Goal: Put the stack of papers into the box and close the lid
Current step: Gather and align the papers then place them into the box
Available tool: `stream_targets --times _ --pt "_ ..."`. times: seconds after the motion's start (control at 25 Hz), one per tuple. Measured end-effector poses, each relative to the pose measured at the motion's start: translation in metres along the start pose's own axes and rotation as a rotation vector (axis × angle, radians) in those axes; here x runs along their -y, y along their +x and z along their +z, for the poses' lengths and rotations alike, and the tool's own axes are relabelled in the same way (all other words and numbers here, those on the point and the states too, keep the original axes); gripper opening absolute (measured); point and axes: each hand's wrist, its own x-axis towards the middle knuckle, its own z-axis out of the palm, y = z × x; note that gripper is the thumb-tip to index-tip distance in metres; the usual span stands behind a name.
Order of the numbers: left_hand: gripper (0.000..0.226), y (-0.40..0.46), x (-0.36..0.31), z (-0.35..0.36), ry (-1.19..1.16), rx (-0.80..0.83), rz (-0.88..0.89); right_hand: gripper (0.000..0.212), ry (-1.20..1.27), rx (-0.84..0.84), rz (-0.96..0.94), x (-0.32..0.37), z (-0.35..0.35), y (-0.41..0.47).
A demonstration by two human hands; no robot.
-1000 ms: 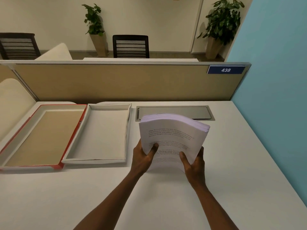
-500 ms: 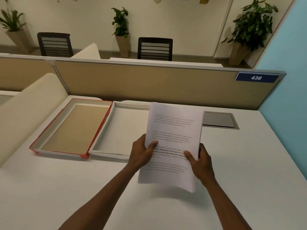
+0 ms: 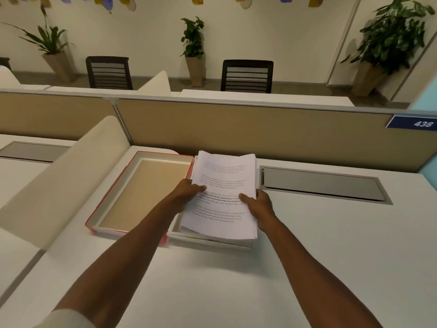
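Note:
A thick stack of printed white papers (image 3: 224, 176) lies flat over the white box tray (image 3: 210, 239), covering nearly all of it; only the tray's near wall shows. My left hand (image 3: 186, 190) grips the stack's left edge with its thumb on the top sheet. My right hand (image 3: 260, 204) grips the right edge the same way. The red-edged lid (image 3: 146, 188) lies open to the tray's left, its tan inside facing up.
A grey cable flap (image 3: 321, 184) is set into the white desk (image 3: 212, 280) right of the box. A tan partition (image 3: 236, 129) runs behind, with a blue 438 sign (image 3: 419, 123). A cream divider (image 3: 63, 178) slopes along the left.
Both hands have carried the stack left and forward, from above the desk beside the box to over the tray, and laid it flatter. My head has turned left.

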Motion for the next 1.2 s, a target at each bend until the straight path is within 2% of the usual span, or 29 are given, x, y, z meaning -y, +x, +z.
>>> stream_targets --times 0.24,0.48,0.76,0.92,0.96,1.08,1.2 --pt "0.033 0.055 0.026 -0.007 0.187 -0.053 0.016 0.050 -0.230 -0.057 0.077 -0.004 0.030 0.042" --pt "0.038 0.081 0.047 0.000 0.347 -0.158 0.082 0.054 -0.554 -0.087 0.015 -0.013 0.051 0.056" --pt "0.045 0.096 0.062 0.006 0.495 -0.170 0.082 0.055 -0.719 -0.136 0.019 -0.023 0.063 0.058" --pt "0.078 0.088 0.073 0.014 0.568 -0.178 0.180 0.086 -0.722 -0.130 0.008 -0.030 0.070 0.050" --pt "0.079 0.086 0.077 0.017 0.609 -0.187 0.190 0.092 -0.716 -0.127 -0.001 -0.031 0.072 0.046" --pt "0.059 0.081 0.089 0.024 0.623 -0.204 0.204 0.093 -0.818 -0.126 -0.054 -0.039 0.078 0.039" --pt "0.034 0.081 0.093 0.026 0.739 -0.288 0.327 0.072 -1.002 -0.197 -0.159 -0.044 0.081 0.035"
